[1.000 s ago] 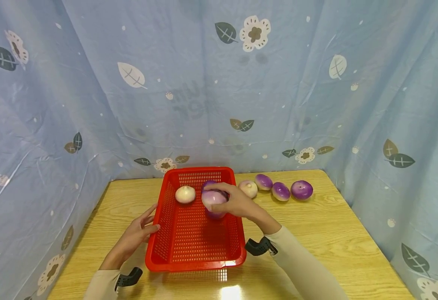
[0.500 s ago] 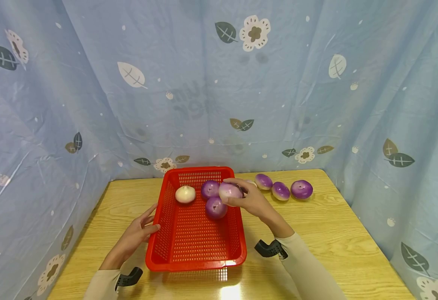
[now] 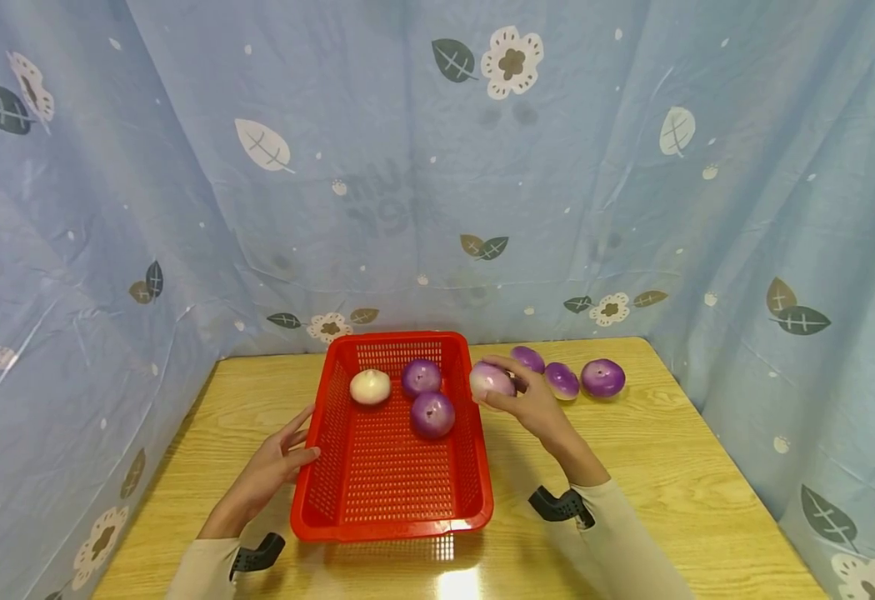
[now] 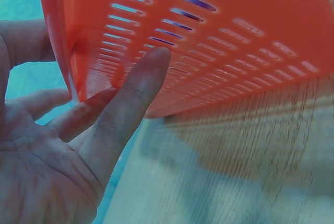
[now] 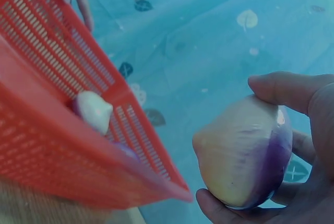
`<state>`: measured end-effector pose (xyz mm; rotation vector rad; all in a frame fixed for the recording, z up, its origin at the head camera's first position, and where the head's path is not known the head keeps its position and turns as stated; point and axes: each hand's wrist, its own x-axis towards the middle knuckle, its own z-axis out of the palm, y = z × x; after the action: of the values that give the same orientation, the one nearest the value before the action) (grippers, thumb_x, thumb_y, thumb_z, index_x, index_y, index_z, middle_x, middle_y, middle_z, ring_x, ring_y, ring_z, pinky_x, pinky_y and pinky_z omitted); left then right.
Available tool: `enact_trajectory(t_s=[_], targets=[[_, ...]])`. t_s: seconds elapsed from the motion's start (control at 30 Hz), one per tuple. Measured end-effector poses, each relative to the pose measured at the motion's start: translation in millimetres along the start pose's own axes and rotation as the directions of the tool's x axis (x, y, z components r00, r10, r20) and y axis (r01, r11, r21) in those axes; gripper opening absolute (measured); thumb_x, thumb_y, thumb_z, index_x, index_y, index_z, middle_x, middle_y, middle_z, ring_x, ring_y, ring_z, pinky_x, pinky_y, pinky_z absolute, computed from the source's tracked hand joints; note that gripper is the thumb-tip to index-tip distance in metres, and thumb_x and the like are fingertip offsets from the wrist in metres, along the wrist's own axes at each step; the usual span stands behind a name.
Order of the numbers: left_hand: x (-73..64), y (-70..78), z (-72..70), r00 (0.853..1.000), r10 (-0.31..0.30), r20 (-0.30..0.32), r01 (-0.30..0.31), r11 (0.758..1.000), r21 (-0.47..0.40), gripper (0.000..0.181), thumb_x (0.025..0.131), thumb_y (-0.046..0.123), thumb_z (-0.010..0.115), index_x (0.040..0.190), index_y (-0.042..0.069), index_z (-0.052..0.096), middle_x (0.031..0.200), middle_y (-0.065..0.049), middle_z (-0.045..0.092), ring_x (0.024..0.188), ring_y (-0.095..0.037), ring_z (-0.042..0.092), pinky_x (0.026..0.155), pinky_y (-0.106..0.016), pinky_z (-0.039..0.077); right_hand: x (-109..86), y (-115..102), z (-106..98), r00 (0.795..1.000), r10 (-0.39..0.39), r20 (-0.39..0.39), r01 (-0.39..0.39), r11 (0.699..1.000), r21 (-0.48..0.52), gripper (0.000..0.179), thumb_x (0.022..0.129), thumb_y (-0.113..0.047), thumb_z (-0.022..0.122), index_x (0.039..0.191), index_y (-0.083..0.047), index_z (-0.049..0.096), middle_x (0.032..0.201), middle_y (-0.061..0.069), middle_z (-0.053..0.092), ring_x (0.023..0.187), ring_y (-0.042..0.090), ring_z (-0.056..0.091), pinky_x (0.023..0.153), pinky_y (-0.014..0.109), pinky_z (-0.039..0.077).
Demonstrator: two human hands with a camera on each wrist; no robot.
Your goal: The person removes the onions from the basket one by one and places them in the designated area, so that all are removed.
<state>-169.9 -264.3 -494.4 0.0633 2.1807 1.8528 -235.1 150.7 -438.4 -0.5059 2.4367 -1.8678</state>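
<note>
My right hand [image 3: 535, 408] grips a white-and-purple onion [image 3: 492, 381] just outside the right rim of a red slotted basket [image 3: 392, 532]. In the right wrist view, thumb and fingers surround this onion [image 5: 237, 151], its pale pointed tip facing the basket. Against the basket's left wall rests my left hand [image 3: 268, 471]; the left wrist view shows its thumb [image 4: 138, 91] laid straight along the slotted wall. Inside the basket sit a whitish onion [image 3: 370, 387] and two purple onions, one at the back [image 3: 421, 378] and one nearer [image 3: 432, 415].
Three more purple onions lie right of the basket: one at the back [image 3: 529, 359], one nearer [image 3: 562, 381] and one farthest right [image 3: 603, 378]. A wooden table [image 3: 632, 467] carries everything. Blue patterned curtains [image 3: 377, 275] hang behind and at both sides.
My right hand has carried the onion rightward from above the basket to beyond its right rim. The two purple onions inside are now uncovered. My left hand stays put.
</note>
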Motion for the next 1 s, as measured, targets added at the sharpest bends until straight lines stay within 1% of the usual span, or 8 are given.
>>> enact_trajectory(t_s=[0.23, 0.37, 0.47, 0.57, 0.63, 0.77, 0.9, 1.0], targets=[[-0.3, 0.3, 0.5, 1.000, 0.004, 0.005, -0.004, 1.000, -0.004, 0.079, 0.096, 0.015, 0.061, 0.159, 0.025, 0.015, 0.153, -0.029, 0.035, 0.119, -0.041, 0.061, 0.084, -0.049, 0.059, -3.0, 13.9, -8.4, 0.999, 0.028, -0.037, -0.029, 1.000, -0.013, 0.055, 0.087, -0.019, 0.074, 0.139, -0.014, 0.055, 0.144, 0.014, 0.052, 0.129, 0.034, 0.050, 0.096, 0.035, 0.050], [-0.5, 0.8, 0.4, 1.000, 0.002, 0.002, -0.002, 1.000, -0.009, 0.079, 0.095, 0.015, 0.061, 0.159, 0.026, 0.016, 0.153, -0.029, 0.035, 0.119, -0.042, 0.060, 0.084, -0.049, 0.059, -2.9, 27.0, -10.1, 0.996, 0.064, -0.062, -0.066, 0.997, -0.037, 0.056, 0.087, -0.018, 0.073, 0.139, -0.012, 0.054, 0.145, 0.016, 0.049, 0.126, 0.035, 0.051, 0.095, 0.033, 0.050], [-0.6, 1.3, 0.4, 1.000, -0.001, 0.002, 0.001, 1.000, -0.012, 0.079, 0.095, 0.015, 0.061, 0.159, 0.027, 0.016, 0.153, -0.028, 0.035, 0.120, -0.042, 0.060, 0.084, -0.049, 0.059, -1.8, 36.9, -9.7, 0.993, 0.094, -0.065, -0.097, 0.994, -0.052, 0.057, 0.087, -0.017, 0.073, 0.140, -0.009, 0.053, 0.147, 0.017, 0.046, 0.123, 0.035, 0.052, 0.092, 0.031, 0.049], [-0.7, 1.4, 0.2, 1.000, -0.003, 0.001, 0.003, 1.000, -0.009, 0.079, 0.095, 0.015, 0.062, 0.159, 0.027, 0.016, 0.153, -0.028, 0.035, 0.120, -0.042, 0.060, 0.085, -0.048, 0.059, -0.4, 45.9, -8.0, 0.989, 0.128, -0.070, -0.132, 0.989, -0.066, 0.058, 0.086, -0.017, 0.074, 0.139, -0.009, 0.053, 0.148, 0.015, 0.046, 0.123, 0.034, 0.052, 0.093, 0.030, 0.048], [-0.8, 1.4, 0.2, 1.000, -0.003, 0.000, 0.003, 1.000, -0.005, 0.079, 0.095, 0.016, 0.062, 0.159, 0.027, 0.016, 0.153, -0.028, 0.035, 0.120, -0.042, 0.060, 0.085, -0.048, 0.059, 0.0, 50.8, -6.5, 0.988, 0.137, -0.072, -0.143, 0.987, -0.080, 0.060, 0.086, -0.017, 0.074, 0.140, -0.007, 0.052, 0.148, 0.016, 0.047, 0.124, 0.034, 0.052, 0.096, 0.033, 0.048], [-0.7, 0.7, 0.1, 1.000, -0.004, -0.004, 0.004, 1.000, -0.001, 0.079, 0.095, 0.017, 0.062, 0.159, 0.027, 0.016, 0.153, -0.028, 0.035, 0.121, -0.042, 0.059, 0.086, -0.049, 0.059, 1.5, 60.9, -4.8, 0.988, 0.135, -0.079, -0.144, 0.983, -0.110, 0.061, 0.084, -0.016, 0.076, 0.139, -0.005, 0.052, 0.141, 0.019, 0.052, 0.125, 0.034, 0.052, 0.102, 0.041, 0.046], [-0.5, 0.2, 0.2, 1.000, -0.001, -0.003, 0.001, 1.000, -0.003, 0.079, 0.095, 0.017, 0.062, 0.159, 0.027, 0.016, 0.153, -0.028, 0.035, 0.123, -0.042, 0.058, 0.086, -0.049, 0.058, 2.9, 70.2, -3.7, 0.984, 0.154, -0.086, -0.164, 0.976, -0.139, 0.060, 0.082, -0.018, 0.077, 0.135, -0.006, 0.054, 0.138, 0.017, 0.055, 0.122, 0.033, 0.055, 0.102, 0.045, 0.047], [-0.4, 0.3, 0.1, 1.000, 0.002, 0.000, -0.002, 1.000, -0.005, 0.079, 0.095, 0.016, 0.062, 0.159, 0.027, 0.016, 0.153, -0.028, 0.035, 0.122, -0.043, 0.059, 0.086, -0.049, 0.058, 3.4, 76.8, -3.1, 0.981, 0.166, -0.096, -0.181, 0.967, -0.177, 0.061, 0.082, -0.022, 0.077, 0.136, -0.007, 0.054, 0.137, 0.017, 0.056, 0.120, 0.032, 0.056, 0.102, 0.047, 0.048]])
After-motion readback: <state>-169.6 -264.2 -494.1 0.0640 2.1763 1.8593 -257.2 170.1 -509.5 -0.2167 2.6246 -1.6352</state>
